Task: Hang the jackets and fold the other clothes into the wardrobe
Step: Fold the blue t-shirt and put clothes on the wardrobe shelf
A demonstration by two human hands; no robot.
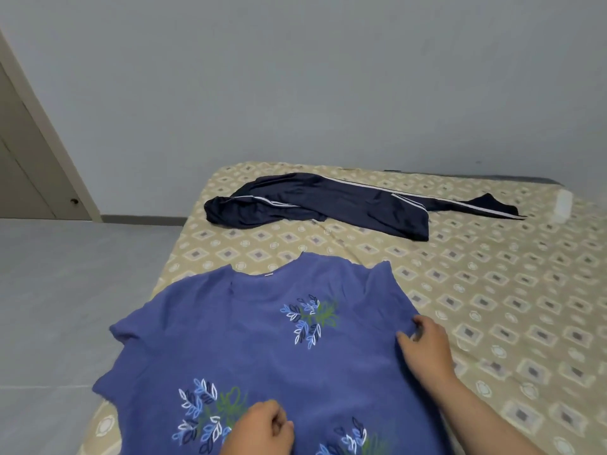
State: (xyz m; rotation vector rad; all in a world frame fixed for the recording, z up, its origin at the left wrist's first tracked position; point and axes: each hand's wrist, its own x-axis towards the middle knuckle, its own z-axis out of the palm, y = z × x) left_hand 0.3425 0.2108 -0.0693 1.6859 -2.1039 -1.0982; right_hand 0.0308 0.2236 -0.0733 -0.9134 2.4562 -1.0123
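A blue shirt [249, 336] with leaf embroidery lies spread flat on the near part of the bed, neck toward the wall. My right hand [423, 346] pinches the shirt's right edge near the sleeve. My left hand [262, 428] rests on the shirt's lower middle with its fingers curled in; whether it grips cloth is unclear. A dark navy track jacket [328, 205] with white stripes lies crumpled farther back on the bed, away from both hands.
The bed [492, 290] has a beige patterned cover; its left edge drops to a grey floor [65, 290]. A white object [563, 205] sits at the bed's far right. A door [29, 165] stands at the left, a plain wall behind.
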